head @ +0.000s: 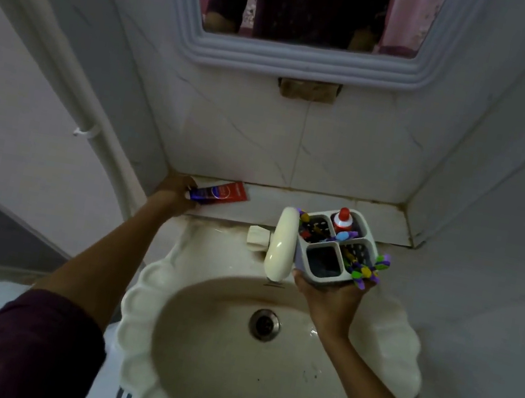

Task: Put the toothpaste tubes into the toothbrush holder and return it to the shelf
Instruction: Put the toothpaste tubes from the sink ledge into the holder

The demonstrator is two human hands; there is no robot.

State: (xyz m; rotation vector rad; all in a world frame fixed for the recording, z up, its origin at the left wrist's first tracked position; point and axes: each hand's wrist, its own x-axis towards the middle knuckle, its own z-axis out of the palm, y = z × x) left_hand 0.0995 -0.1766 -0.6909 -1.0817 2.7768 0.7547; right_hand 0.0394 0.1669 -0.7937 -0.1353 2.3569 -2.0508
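While left hand (174,191) hides toothpaste tube's (220,193) cap, right hand (332,292) grips holder (336,246).

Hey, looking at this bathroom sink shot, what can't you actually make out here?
Head view only:
- Cap end of the red and blue toothpaste tube on the tiled shelf: covered by the left hand.
- Base of the white four-compartment toothbrush holder: hidden by the right hand holding it.
- Print on the red-capped tube standing in the holder: too small.
- Contents of the holder's near-left compartment: too dark.
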